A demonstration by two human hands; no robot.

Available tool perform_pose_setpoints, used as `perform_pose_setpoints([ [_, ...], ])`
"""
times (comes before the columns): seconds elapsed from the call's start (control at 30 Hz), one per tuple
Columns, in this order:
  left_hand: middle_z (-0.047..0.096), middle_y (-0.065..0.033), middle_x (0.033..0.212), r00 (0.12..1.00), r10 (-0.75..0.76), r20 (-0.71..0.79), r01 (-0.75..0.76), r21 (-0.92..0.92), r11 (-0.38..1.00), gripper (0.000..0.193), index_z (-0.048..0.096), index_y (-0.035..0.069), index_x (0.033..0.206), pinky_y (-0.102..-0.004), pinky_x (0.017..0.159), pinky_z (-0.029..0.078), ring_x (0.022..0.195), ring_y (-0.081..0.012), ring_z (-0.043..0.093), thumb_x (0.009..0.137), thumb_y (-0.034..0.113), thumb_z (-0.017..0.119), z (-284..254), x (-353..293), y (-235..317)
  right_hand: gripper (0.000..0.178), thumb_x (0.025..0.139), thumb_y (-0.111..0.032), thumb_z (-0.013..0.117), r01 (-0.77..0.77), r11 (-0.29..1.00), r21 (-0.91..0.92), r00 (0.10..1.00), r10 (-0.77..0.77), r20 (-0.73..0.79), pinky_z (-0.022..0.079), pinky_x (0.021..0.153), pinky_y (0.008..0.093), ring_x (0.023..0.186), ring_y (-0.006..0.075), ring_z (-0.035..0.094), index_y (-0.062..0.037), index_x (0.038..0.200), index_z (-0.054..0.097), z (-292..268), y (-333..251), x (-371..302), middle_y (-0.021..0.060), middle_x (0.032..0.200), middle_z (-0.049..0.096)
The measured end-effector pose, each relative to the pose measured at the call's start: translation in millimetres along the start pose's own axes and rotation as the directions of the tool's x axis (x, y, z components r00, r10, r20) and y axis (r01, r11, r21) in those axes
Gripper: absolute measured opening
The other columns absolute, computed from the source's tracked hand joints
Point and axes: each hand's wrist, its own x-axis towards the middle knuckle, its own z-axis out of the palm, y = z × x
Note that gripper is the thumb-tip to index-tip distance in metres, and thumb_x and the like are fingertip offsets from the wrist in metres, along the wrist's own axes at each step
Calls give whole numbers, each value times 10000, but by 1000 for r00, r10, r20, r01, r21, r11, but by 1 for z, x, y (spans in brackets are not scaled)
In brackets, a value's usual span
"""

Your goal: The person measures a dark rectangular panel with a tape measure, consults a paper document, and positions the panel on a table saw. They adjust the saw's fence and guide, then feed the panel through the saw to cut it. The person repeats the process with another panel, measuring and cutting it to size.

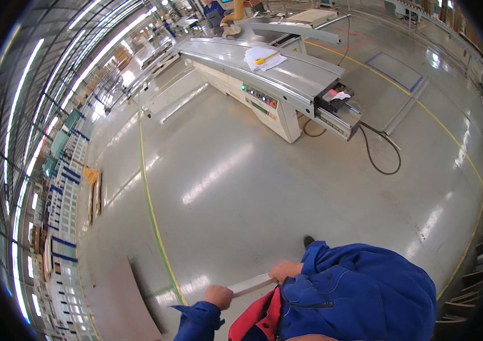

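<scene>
Low in the picture, near my body, both hands are closed on a pale, flat strip point(250, 285). My left hand point(219, 296) grips its left end and my right hand point(285, 271) its right end, which sits a little higher. I cannot tell whether the strip is a loose piece or the edge of something larger. Blue sleeves cover my arms, and a red garment part point(259, 314) hangs just below the strip. The dark tip of a shoe point(308, 241) shows on the floor beyond my right hand.
Ahead stands a long machine with a grey sliding table point(295, 77), bearing papers point(264, 60) and a yellow tape measure point(268, 57). A cable point(370, 156) loops on the floor. Left is a brown panel point(123, 307). A person in blue point(213, 12) stands far back.
</scene>
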Motion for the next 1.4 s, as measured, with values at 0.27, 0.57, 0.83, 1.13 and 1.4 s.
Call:
perform_pose_setpoints([
  [0.27,771,-91,935,995,53,-85,-29,269,963,134,767,142,894,-495,798,576,973,-318,733,856,250,698,-236,146,-260,233,875,-331,710,-89,973,213,958,142,-249,554,724,540,885,424,702,-126,986,710,-204,92,159,166,925,744],
  [0.57,687,-129,1247,433,-295,-852,-41,-346,937,582,630,95,1347,-481,1084,460,1202,-358,617,842,327,801,-229,285,-481,360,854,-315,664,-484,874,40,837,475,-270,565,836,553,971,443,711,-52,1083,754,-419,225,293,242,1007,743],
  [0.83,683,-186,1334,902,-422,-86,120,-892,437,629,613,47,1404,-442,1074,508,1237,-359,645,930,436,754,19,423,-622,296,846,-307,649,-856,495,-150,515,843,-157,586,839,521,921,412,739,-89,977,800,-470,382,385,219,979,766],
  [1.13,670,-184,1355,974,-196,-115,-57,-959,277,596,577,82,1456,-453,1047,527,1220,-367,650,973,408,701,-113,636,-745,350,818,-293,681,-972,170,-161,198,964,-177,585,884,491,988,400,737,-60,1047,806,-633,448,460,199,1012,773],
  [1.4,659,-182,1373,915,-402,23,126,-965,231,572,545,113,1503,-463,1023,545,1205,-375,654,1010,382,654,-114,713,-1007,354,781,-280,703,-960,244,-136,264,951,-160,577,849,509,958,434,729,8,967,787,-760,596,619,254,978,751],
])
